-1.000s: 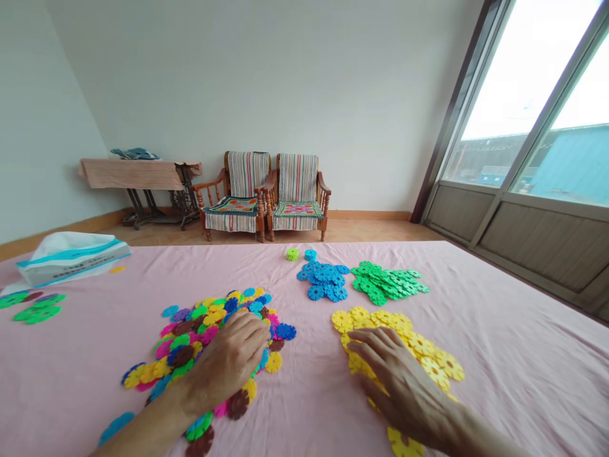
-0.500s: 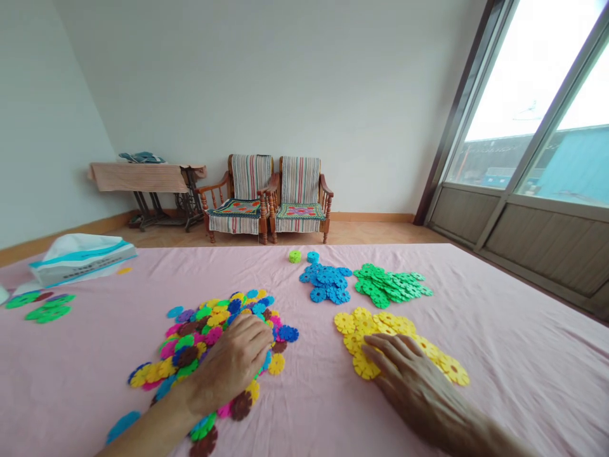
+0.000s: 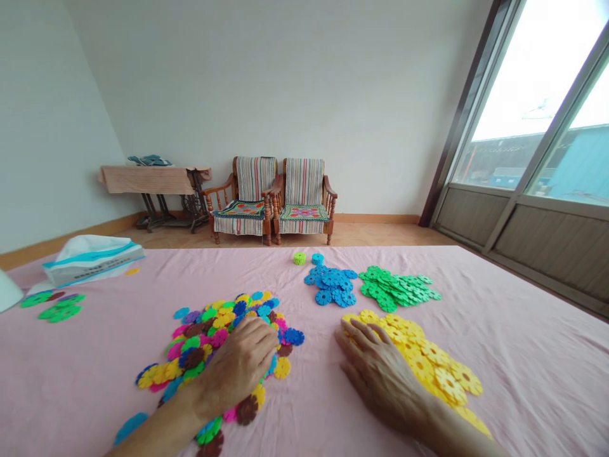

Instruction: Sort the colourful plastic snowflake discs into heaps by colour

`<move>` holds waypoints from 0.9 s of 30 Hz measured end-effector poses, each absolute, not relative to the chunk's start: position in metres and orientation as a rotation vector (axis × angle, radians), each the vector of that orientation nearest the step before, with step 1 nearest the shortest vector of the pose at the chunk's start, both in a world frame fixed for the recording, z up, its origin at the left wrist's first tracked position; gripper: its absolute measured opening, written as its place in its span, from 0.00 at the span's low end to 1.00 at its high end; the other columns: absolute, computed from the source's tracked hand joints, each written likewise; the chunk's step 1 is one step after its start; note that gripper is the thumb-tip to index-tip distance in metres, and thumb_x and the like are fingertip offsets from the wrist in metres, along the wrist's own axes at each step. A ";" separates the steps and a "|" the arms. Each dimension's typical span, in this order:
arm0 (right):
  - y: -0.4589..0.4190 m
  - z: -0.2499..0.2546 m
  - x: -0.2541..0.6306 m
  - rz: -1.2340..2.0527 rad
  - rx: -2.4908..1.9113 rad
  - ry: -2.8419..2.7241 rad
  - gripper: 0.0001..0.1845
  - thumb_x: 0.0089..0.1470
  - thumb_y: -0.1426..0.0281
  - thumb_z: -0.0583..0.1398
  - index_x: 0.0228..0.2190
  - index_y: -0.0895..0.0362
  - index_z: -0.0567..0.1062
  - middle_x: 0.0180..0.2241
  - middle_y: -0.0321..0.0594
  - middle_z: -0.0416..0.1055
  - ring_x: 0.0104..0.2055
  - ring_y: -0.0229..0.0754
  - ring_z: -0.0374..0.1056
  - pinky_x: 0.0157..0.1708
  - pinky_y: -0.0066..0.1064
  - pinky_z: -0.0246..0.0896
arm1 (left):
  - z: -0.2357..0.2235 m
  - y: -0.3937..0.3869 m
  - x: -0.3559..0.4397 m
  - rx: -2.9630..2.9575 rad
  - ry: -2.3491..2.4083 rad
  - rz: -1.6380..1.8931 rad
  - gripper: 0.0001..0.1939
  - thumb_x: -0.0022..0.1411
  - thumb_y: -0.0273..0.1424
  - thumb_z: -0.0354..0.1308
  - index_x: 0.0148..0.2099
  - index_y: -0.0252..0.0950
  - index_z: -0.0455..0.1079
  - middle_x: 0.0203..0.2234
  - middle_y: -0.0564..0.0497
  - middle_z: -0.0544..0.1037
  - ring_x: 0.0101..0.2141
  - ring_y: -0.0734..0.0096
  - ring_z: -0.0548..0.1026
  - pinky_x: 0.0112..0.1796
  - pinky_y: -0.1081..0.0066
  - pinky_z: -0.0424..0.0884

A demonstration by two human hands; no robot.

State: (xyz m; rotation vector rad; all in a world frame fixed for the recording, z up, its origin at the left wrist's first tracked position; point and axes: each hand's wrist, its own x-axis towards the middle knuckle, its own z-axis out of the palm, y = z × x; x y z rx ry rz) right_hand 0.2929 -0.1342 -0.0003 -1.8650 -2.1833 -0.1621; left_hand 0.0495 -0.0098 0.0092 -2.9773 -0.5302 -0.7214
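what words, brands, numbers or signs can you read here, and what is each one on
None can be read for certain.
Tissue pack: a line of dark print runs along its side, too small and blurred to read.
Flower-shaped discs: no lettering shows on them at this size.
Window: no readable sign on it or through it.

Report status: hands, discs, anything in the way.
Left hand over mixed-colour discs, grip hidden. Right hand open at left edge of yellow discs. Blue discs, green discs grouped separately beyond. Hands block view of some discs.
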 end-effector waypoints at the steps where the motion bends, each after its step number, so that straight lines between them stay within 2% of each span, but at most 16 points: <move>1: -0.133 -0.001 0.295 -0.195 -1.887 -2.184 0.21 0.58 0.69 0.50 0.52 0.56 0.66 0.54 0.49 0.62 0.57 0.51 0.56 0.54 0.49 0.50 | 0.010 -0.010 0.050 -2.979 -0.540 -0.718 0.09 0.63 0.24 0.47 0.34 0.35 0.67 0.28 0.51 0.70 0.34 0.67 0.67 0.40 0.64 0.64; 7: -0.132 -0.007 0.303 -0.287 -1.988 -2.137 0.20 0.55 0.76 0.49 0.49 0.57 0.68 0.52 0.49 0.65 0.53 0.51 0.60 0.50 0.48 0.54 | 0.011 -0.011 0.051 -2.923 -0.457 -0.814 0.10 0.63 0.24 0.46 0.33 0.36 0.67 0.26 0.51 0.70 0.33 0.69 0.68 0.43 0.63 0.64; 11: -0.129 -0.004 0.296 -0.281 -2.029 -2.047 0.18 0.55 0.77 0.48 0.45 0.60 0.70 0.50 0.52 0.66 0.50 0.51 0.61 0.50 0.48 0.54 | 0.011 -0.011 0.050 -2.926 -0.432 -0.814 0.11 0.63 0.24 0.46 0.32 0.36 0.67 0.26 0.51 0.70 0.32 0.69 0.68 0.42 0.64 0.65; 17: -0.113 0.003 0.258 -0.033 -1.842 -2.085 0.20 0.53 0.79 0.49 0.46 0.57 0.69 0.46 0.46 0.70 0.48 0.47 0.63 0.49 0.42 0.54 | 0.011 -0.010 0.049 -2.955 -0.522 -0.748 0.10 0.63 0.23 0.46 0.34 0.35 0.67 0.27 0.51 0.70 0.33 0.69 0.67 0.40 0.65 0.63; 21: -0.095 -0.005 0.230 0.065 -1.726 -2.169 0.24 0.48 0.80 0.52 0.49 0.60 0.68 0.51 0.48 0.66 0.52 0.47 0.60 0.50 0.39 0.53 | 0.011 -0.010 0.048 -2.969 -0.587 -0.663 0.09 0.63 0.23 0.47 0.33 0.35 0.67 0.28 0.51 0.70 0.34 0.67 0.66 0.39 0.64 0.62; 27: -0.087 -0.013 0.212 0.226 -1.545 -1.996 0.15 0.54 0.79 0.50 0.38 0.54 0.72 0.46 0.40 0.69 0.47 0.42 0.62 0.47 0.34 0.55 | 0.011 -0.007 0.047 -2.964 -0.618 -0.669 0.08 0.62 0.23 0.47 0.35 0.35 0.67 0.29 0.50 0.71 0.34 0.67 0.67 0.42 0.62 0.62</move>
